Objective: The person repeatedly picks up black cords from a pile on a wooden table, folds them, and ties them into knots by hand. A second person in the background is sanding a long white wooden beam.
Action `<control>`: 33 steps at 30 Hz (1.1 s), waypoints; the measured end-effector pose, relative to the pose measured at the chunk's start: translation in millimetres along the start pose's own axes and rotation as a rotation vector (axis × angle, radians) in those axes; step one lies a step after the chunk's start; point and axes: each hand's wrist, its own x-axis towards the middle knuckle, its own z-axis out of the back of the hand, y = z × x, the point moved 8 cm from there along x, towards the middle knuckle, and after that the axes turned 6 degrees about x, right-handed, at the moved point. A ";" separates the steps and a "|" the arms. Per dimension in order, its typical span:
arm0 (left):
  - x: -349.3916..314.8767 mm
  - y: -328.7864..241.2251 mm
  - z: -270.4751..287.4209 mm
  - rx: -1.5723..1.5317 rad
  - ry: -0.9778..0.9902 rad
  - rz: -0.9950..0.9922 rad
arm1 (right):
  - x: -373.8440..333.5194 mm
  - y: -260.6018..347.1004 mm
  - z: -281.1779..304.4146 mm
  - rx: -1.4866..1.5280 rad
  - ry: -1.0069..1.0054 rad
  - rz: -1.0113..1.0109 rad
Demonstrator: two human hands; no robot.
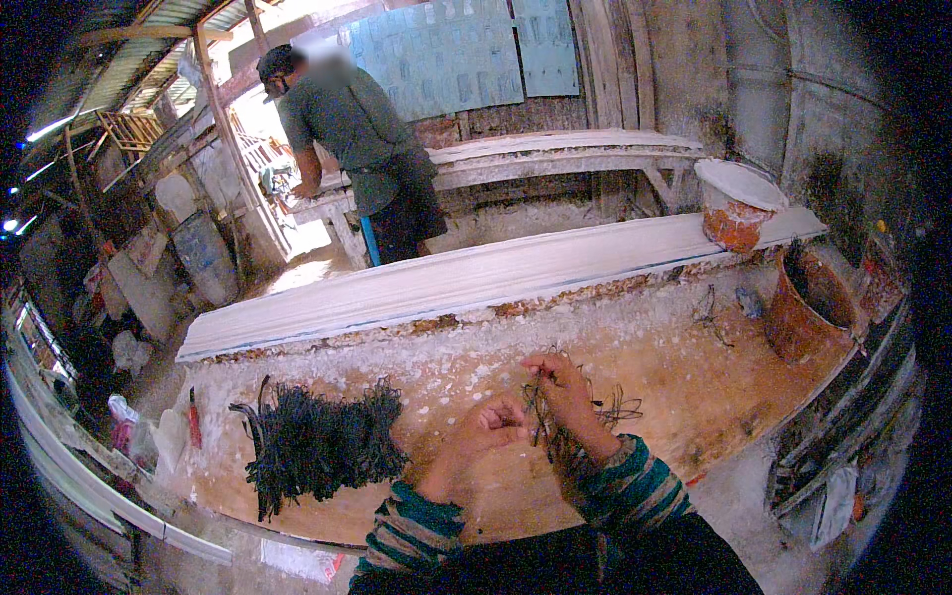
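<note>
Over a worn wooden tabletop [684, 426], my two hands are close together. My right hand [567, 389] is closed in a pinch on thin dark strands; whether they are wire or cord I cannot make out. Just left of it, my left hand [491, 424] has its fingers curled together, and what they hold, if anything, is too small to tell. Loose dark strands [620, 408] lie in a tangle beside and under my right hand. To the left of my hands lies a thick row of bundled black strands [322, 441], with longer ends sticking out at its left side.
A long white board [446, 283] runs along the table's far edge. At the right stand a white-crusted bucket [734, 213] and a rusty open bucket [808, 307]. A red-handled tool [193, 421] lies at the left edge. Beyond, a person [362, 149] leans over another bench.
</note>
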 end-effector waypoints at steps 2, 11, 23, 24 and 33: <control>-6.5 13.7 27.9 0.013 -0.145 -0.110 | 0.7 6.9 -3.8 -0.064 0.003 0.025; -34.0 -8.8 107.3 0.668 -0.893 0.084 | -7.3 1.9 -39.6 0.223 0.490 -0.134; -30.8 9.4 108.7 0.672 -0.792 0.175 | -26.2 28.5 -54.7 0.624 0.668 -0.359; -27.5 8.6 102.9 0.638 -0.754 0.207 | -23.9 30.3 -49.1 0.640 0.620 -0.383; -9.5 17.1 42.0 0.355 -0.231 0.178 | 4.1 -10.4 -7.3 0.183 0.125 -0.222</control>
